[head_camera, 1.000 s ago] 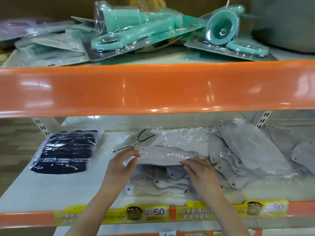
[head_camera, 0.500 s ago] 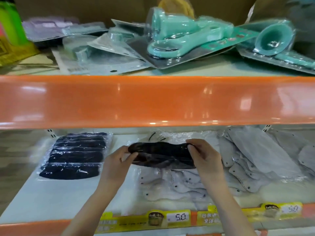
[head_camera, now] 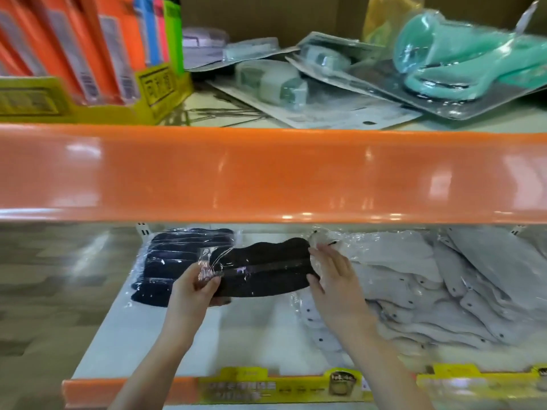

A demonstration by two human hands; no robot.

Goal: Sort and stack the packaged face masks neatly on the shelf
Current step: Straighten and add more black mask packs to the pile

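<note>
A black face mask in a clear wrapper (head_camera: 263, 269) is held flat above the white lower shelf (head_camera: 124, 344). My left hand (head_camera: 194, 287) pinches its left end. My right hand (head_camera: 333, 279) lies with fingers apart against its right end. Just left of the mask lies a stack of dark packaged masks (head_camera: 171, 263), partly covered by the one I hold. A loose pile of grey packaged masks (head_camera: 420, 288) spreads over the right half of the shelf, reaching under my right hand.
An orange shelf edge (head_camera: 266, 176) runs across above the masks and hides the back of the lower shelf. The upper shelf carries teal blister-packed items (head_camera: 461, 66) and a yellow display box of orange packs (head_camera: 88, 60). Price labels (head_camera: 281, 389) line the lower shelf's front edge.
The black mask has travelled left from over the grey pile to beside the dark stack. A second ago both hands were on a grey pack. The view has swung left.
</note>
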